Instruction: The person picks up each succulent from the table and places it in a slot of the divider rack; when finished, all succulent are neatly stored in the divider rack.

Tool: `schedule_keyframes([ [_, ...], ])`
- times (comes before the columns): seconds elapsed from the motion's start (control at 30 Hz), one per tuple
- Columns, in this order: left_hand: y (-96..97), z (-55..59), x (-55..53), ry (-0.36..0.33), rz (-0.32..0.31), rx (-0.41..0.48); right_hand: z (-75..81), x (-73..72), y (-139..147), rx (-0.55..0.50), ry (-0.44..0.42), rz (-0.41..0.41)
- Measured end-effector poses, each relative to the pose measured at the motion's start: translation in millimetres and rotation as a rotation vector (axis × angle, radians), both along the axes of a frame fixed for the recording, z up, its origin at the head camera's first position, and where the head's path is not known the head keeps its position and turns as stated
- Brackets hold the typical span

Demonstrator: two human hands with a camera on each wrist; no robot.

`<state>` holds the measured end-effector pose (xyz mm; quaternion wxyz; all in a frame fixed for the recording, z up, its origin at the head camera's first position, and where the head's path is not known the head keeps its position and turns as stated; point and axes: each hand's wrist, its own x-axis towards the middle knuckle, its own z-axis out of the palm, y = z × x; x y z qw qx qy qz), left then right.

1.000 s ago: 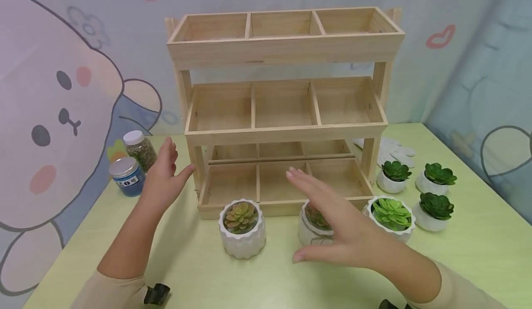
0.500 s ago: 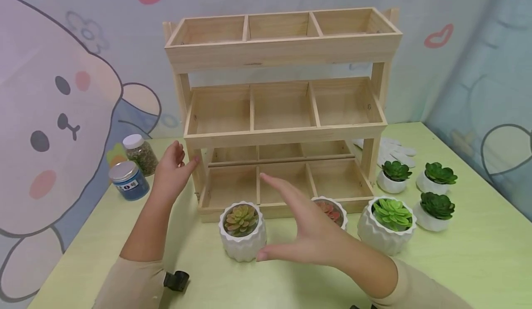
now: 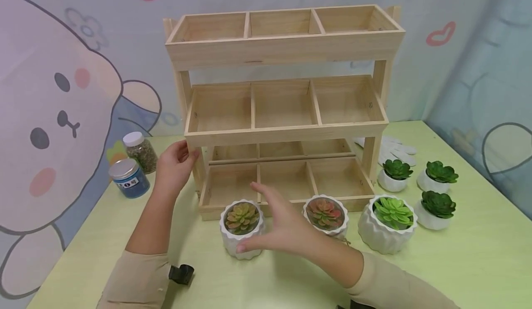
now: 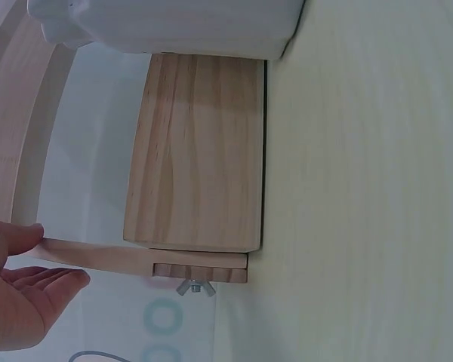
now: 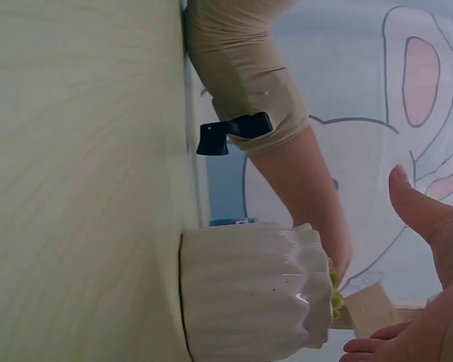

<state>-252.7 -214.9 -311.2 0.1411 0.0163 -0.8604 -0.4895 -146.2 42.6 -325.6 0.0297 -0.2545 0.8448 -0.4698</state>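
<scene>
A three-tier wooden planter shelf (image 3: pixel 287 136) with divided trays stands at the middle. My left hand (image 3: pixel 174 166) is at its left upright; in the left wrist view the thumb (image 4: pixel 24 237) lies on one side of the wooden post (image 4: pixel 106 256) and the fingers on the other. My right hand (image 3: pixel 282 226), thumb and fingers spread wide, reaches beside a potted succulent (image 3: pixel 242 228) in a scalloped white pot, its thumb overlapping the pot's front. The right wrist view has the white pot (image 5: pixel 249 294) just beyond that hand. A reddish succulent (image 3: pixel 326 214) sits behind the right wrist.
A bright green succulent (image 3: pixel 388 223) stands to the right, with several small dark green potted plants (image 3: pixel 437 205) beyond it. White gloves (image 3: pixel 396 151) lie behind them. At the left are a blue jar (image 3: pixel 129 179) and a white-capped jar (image 3: pixel 141 152).
My left hand has moved right onto the shelf's left post. My right hand has moved left, from in front of the reddish succulent to the left pot, uncovering the reddish plant.
</scene>
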Motion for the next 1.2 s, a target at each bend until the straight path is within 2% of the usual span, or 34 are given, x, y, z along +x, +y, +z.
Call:
schedule_keyframes([
  [0.3, 6.1, 0.0, -1.3, -0.002, 0.032, -0.028, -17.6, -7.6, -7.3, 0.06, -0.004, -0.008],
  [0.6, 7.6, -2.3, 1.7, 0.043, 0.022, -0.049, -31.3, -11.4, -11.5, -0.027, -0.002, 0.005],
  [0.83, 6.8, -3.9, 3.0, 0.042, 0.022, -0.047, -39.0, -12.8, -16.1, -0.044, -0.031, -0.019],
  [1.2, 6.8, -3.8, 1.5, 0.058, 0.025, -0.057, -50.5, -12.4, -23.4, -0.064, 0.07, -0.077],
])
